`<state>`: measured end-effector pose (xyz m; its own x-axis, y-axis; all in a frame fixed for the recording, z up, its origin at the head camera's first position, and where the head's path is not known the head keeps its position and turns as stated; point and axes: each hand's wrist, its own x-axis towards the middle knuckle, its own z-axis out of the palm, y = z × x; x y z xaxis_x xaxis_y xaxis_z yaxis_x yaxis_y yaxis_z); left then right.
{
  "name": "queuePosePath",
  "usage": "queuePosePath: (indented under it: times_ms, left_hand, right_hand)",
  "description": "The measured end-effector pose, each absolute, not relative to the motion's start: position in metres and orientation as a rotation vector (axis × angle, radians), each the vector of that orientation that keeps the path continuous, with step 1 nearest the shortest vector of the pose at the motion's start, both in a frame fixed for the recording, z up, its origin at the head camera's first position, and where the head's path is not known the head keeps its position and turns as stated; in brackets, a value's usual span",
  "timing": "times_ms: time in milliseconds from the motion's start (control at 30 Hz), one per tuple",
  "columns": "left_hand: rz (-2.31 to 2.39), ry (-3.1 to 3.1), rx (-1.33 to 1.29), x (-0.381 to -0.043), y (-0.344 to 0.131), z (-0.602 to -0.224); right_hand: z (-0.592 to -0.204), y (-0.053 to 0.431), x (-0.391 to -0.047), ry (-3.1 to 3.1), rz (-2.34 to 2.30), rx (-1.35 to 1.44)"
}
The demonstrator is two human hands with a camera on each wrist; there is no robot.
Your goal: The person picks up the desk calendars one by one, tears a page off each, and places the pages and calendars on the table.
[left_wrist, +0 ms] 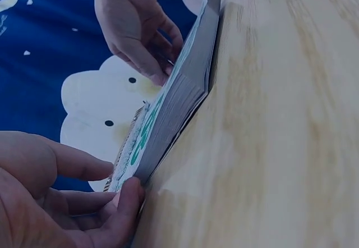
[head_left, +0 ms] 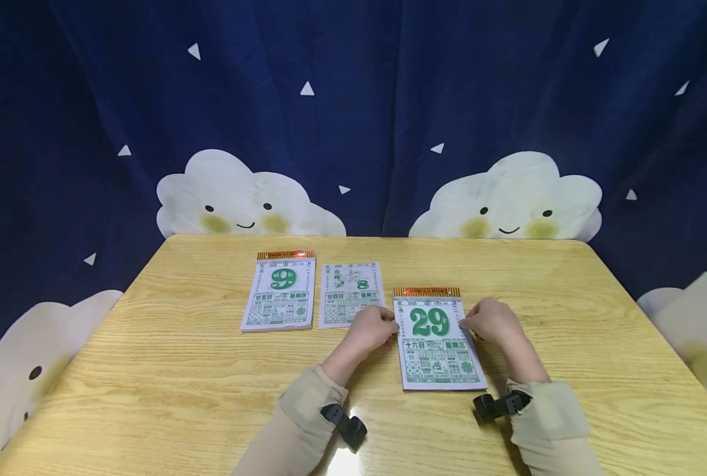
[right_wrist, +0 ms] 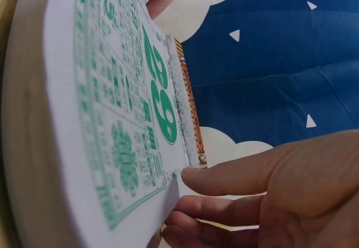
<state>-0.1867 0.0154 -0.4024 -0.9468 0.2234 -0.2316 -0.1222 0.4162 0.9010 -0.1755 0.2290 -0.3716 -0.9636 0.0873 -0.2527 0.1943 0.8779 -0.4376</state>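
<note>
A thick tear-off calendar [head_left: 439,363] with a large green 29 on its top page lies at the right of the table's middle. Along its top runs a red and gold header strip [head_left: 426,291]. My left hand [head_left: 372,326] pinches its left edge just below that strip. At the opposite edge my right hand [head_left: 495,320] grips it, thumb [right_wrist: 221,176] at the printed face and fingers [right_wrist: 205,231] by the underside. The left wrist view shows the pad's thick stack of page edges [left_wrist: 182,99] slanting above the wood.
A loose calendar sheet [head_left: 351,287] with a green 8 lies left of the pad, just beyond my left hand. Farther left is a second tear-off calendar [head_left: 279,301] showing a 9. Behind the wooden table [head_left: 151,370] hangs a dark blue curtain [head_left: 365,119] with clouds.
</note>
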Motion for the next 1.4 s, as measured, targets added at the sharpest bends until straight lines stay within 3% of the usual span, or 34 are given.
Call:
queuePosePath:
  times_ms: [500,1000,1400]
  left_hand:
    - [1.739,2.355,-0.043,-0.185,0.021,-0.403]
    - [1.962,2.327,-0.104,-0.188,0.025,-0.399]
    - [2.015,2.262,-0.022,-0.196,0.016,-0.394]
  right_hand:
    - [-0.372,0.234,-0.180,2.737,-0.885,0.205]
    - [-0.358,0.230,-0.180,2.770,-1.191,0.404]
    - [-0.447,0.274,-0.238,2.758,-1.505,0.420]
